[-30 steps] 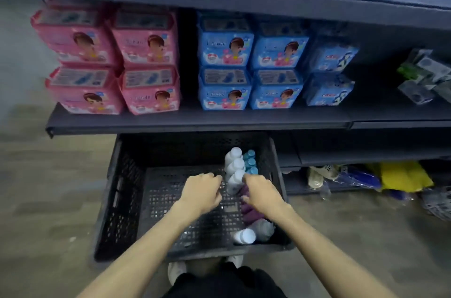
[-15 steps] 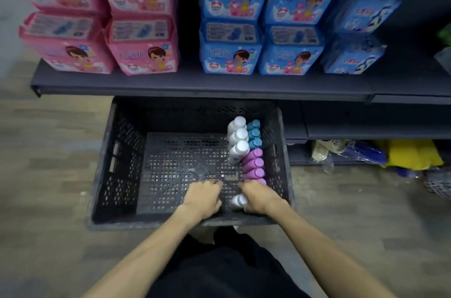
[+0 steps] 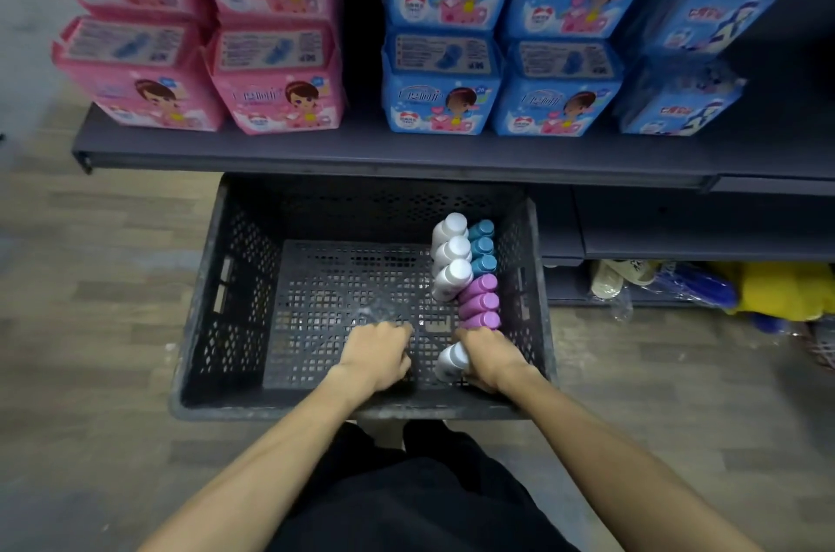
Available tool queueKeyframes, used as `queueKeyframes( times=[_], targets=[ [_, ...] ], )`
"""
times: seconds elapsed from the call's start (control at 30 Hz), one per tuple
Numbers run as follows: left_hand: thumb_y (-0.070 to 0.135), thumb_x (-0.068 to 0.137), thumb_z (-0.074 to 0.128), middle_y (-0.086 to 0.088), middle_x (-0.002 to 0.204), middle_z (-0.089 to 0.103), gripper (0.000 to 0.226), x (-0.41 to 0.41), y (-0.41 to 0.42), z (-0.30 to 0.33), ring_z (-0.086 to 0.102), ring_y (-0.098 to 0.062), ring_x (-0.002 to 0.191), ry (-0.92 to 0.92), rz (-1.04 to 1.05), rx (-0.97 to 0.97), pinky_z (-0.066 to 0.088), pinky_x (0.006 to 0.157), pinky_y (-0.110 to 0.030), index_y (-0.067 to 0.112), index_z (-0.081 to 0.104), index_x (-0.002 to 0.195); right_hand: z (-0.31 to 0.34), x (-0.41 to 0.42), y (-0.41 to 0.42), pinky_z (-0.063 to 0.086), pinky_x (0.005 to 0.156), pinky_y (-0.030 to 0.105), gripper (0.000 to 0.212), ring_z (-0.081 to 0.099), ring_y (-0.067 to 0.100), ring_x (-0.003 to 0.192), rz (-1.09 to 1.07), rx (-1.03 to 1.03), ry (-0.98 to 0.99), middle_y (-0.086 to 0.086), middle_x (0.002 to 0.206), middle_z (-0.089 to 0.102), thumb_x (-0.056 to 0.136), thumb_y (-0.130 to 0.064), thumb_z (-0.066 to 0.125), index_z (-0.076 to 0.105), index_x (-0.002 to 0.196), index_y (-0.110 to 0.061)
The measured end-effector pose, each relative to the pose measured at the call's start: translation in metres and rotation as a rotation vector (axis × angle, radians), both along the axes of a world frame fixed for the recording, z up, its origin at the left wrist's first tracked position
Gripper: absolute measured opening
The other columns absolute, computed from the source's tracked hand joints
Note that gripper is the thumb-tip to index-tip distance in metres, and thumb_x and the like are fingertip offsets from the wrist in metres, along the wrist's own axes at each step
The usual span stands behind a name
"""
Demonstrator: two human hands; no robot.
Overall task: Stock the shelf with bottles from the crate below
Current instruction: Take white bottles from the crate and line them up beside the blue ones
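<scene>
Below the shelf (image 3: pixel 406 156), on the floor, sits the black crate (image 3: pixel 235 303); everything here is placed relative to it. Bottles bunch along its right wall: white bottles (image 3: pixel 449 255) in a row twd the far end, blue bottles (image 3: pixel 482 246) just beside them against the wall, purple bottles (image 3: pixel 480 302) next in line twd the near end. One more white bottle (image 3: pixel 452 361) lies at the near right corner.

Right hand (image 3: pixel 490 359) is inside the crate at that corner, fingers curled round the near white bottle; it seems to cover another bottle too, but can't tell how many it holds. Left hand (image 3: pixel 377 350) is down on the crate floor near the middle, fingers curled under w/ nothing visible in them; can't tell if it pinches anything small.

Step in hand, as I judge it: getting a firm hold before lifting. To do it well, wrap the bottle round its body, not the cap, and lift straight up so the wrist clears the near rim and doesn't knock the purple row over. Left hand would do better taking a purple one than idling. On the shelf above, pink packs (image 3: pixel 271 77) and blue packs (image 3: pixel 445 81) fill the left and middle, so aim for the bare stretch far right of the crate.
</scene>
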State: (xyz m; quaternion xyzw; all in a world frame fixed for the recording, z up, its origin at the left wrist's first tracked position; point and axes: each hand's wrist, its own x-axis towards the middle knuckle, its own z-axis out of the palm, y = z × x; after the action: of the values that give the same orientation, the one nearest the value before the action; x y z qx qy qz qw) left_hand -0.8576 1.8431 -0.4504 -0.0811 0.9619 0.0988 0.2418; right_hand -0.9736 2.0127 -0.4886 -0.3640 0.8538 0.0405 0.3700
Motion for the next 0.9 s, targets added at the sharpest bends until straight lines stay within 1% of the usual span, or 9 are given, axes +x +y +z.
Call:
queueKeyframes(
  times=[0.07, 0.17, 0.23, 0.37, 0.43, 0.53, 0.7, 0.77, 0.9],
  targets=[
    [0.032, 0.092, 0.048, -0.01, 0.112, 0.064, 0.028, -0.004, -0.003, 0.003, 0.063, -0.034, 0.099, 0.005, -0.008, -0.011, 0.048, 0.076, -0.038, 0.015, 0.051, 0.114, 0.003, -0.002, 0.0, 0.05, 0.085, 0.04, 0.026, 0.063, 0.036, 0.105, -0.011, -0.023, 0.009, 0.013, 0.116, 0.063, 0.088, -0.012, 0.061, 0.056, 0.114, -0.01],
    [0.033, 0.093, 0.047, -0.01, 0.114, 0.063, 0.031, -0.009, -0.011, 0.007, 0.062, -0.032, 0.1, 0.015, -0.049, -0.033, 0.047, 0.076, -0.037, 0.015, 0.051, 0.117, 0.018, -0.007, -0.003, 0.049, 0.087, 0.041, 0.034, 0.061, 0.036, 0.108, -0.002, -0.058, 0.018, 0.011, 0.122, 0.06, 0.091, -0.025, 0.064, 0.051, 0.12, -0.011],
    [0.034, 0.092, 0.047, -0.009, 0.113, 0.064, 0.03, -0.014, -0.021, 0.012, 0.063, -0.032, 0.1, 0.034, -0.07, -0.059, 0.048, 0.076, -0.037, 0.016, 0.052, 0.116, 0.034, -0.013, -0.005, 0.047, 0.086, 0.04, 0.035, 0.06, 0.037, 0.107, -0.004, -0.09, 0.029, 0.012, 0.122, 0.059, 0.092, -0.028, 0.065, 0.049, 0.118, -0.011],
    [0.035, 0.09, 0.048, -0.007, 0.111, 0.063, 0.028, -0.037, -0.042, 0.036, 0.063, -0.031, 0.099, 0.107, -0.118, -0.102, 0.047, 0.073, -0.038, 0.017, 0.055, 0.111, 0.074, -0.027, -0.011, 0.048, 0.08, 0.039, 0.035, 0.061, 0.035, 0.1, -0.055, -0.264, 0.077, 0.009, 0.111, 0.061, 0.09, -0.032, 0.065, 0.05, 0.115, -0.014],
    [0.034, 0.089, 0.048, -0.005, 0.107, 0.062, 0.025, -0.051, -0.052, 0.055, 0.063, -0.03, 0.095, 0.161, -0.146, -0.11, 0.045, 0.07, -0.036, 0.017, 0.055, 0.105, 0.099, -0.039, -0.016, 0.048, 0.077, 0.04, 0.033, 0.061, 0.032, 0.095, -0.059, -0.352, 0.129, 0.006, 0.104, 0.063, 0.088, -0.035, 0.066, 0.051, 0.11, -0.014],
    [0.034, 0.088, 0.049, -0.004, 0.105, 0.061, 0.024, -0.073, -0.066, 0.09, 0.063, -0.03, 0.094, 0.242, -0.214, -0.155, 0.04, 0.066, -0.034, 0.016, 0.055, 0.104, 0.15, -0.061, -0.027, 0.048, 0.075, 0.039, 0.037, 0.06, 0.025, 0.092, -0.027, -0.489, 0.208, 0.0, 0.1, 0.064, 0.086, -0.042, 0.069, 0.054, 0.109, -0.017],
    [0.039, 0.088, 0.052, -0.003, 0.107, 0.061, 0.026, -0.107, -0.092, 0.172, 0.061, -0.029, 0.099, 0.427, -0.239, -0.216, 0.04, 0.068, -0.035, 0.018, 0.053, 0.104, 0.246, -0.093, -0.042, 0.048, 0.071, 0.034, 0.039, 0.055, 0.012, 0.082, 0.019, -0.671, 0.319, -0.007, 0.099, 0.064, 0.087, -0.045, 0.069, 0.051, 0.115, -0.024],
    [0.041, 0.089, 0.051, -0.001, 0.104, 0.06, 0.025, -0.115, -0.098, 0.208, 0.06, -0.028, 0.098, 0.507, -0.246, -0.245, 0.039, 0.066, -0.034, 0.019, 0.051, 0.101, 0.28, -0.101, -0.048, 0.05, 0.073, 0.037, 0.041, 0.058, 0.013, 0.082, 0.031, -0.717, 0.366, -0.006, 0.097, 0.064, 0.087, -0.045, 0.07, 0.05, 0.117, -0.025],
    [0.038, 0.091, 0.048, 0.001, 0.1, 0.058, 0.025, -0.124, -0.1, 0.275, 0.06, -0.025, 0.095, 0.653, -0.278, -0.332, 0.035, 0.062, -0.031, 0.019, 0.053, 0.107, 0.338, -0.111, -0.057, 0.053, 0.079, 0.039, 0.045, 0.062, 0.014, 0.091, 0.05, -0.831, 0.434, -0.009, 0.105, 0.066, 0.087, -0.043, 0.069, 0.05, 0.123, -0.024]
  ],
)
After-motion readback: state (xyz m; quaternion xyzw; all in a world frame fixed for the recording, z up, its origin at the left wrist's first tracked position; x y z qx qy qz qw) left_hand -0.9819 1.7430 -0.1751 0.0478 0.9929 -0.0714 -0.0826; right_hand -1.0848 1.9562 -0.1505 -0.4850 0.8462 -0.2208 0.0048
